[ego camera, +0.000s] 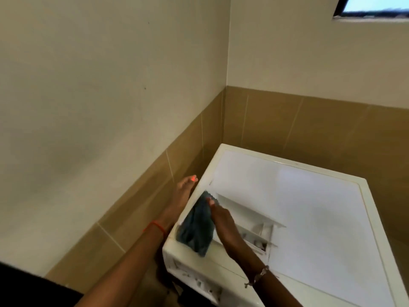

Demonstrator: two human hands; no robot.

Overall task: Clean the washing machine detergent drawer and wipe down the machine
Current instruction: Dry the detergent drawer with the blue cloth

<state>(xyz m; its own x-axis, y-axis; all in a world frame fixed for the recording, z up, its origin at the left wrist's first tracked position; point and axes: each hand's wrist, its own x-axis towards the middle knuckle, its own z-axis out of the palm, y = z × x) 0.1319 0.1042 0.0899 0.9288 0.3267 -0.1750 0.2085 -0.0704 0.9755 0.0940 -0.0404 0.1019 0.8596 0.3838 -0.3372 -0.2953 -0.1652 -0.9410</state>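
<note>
Right hand [222, 220] grips the cloth [195, 229], with the drawer [254, 231] just right of it. Left hand [179, 200], fingers straight, lies along the machine [309, 207] to its left.

A cream painted wall [88, 74] meets a second one at a corner. Each carries a band of tan tiles [309, 129] along its lower part. A dark-framed window [376, 5] sits high at the upper right, bright with daylight.

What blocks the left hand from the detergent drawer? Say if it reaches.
Probably not directly: the right hand and its blue cloth lie between the left hand, beside the machine, and the detergent drawer.
</note>
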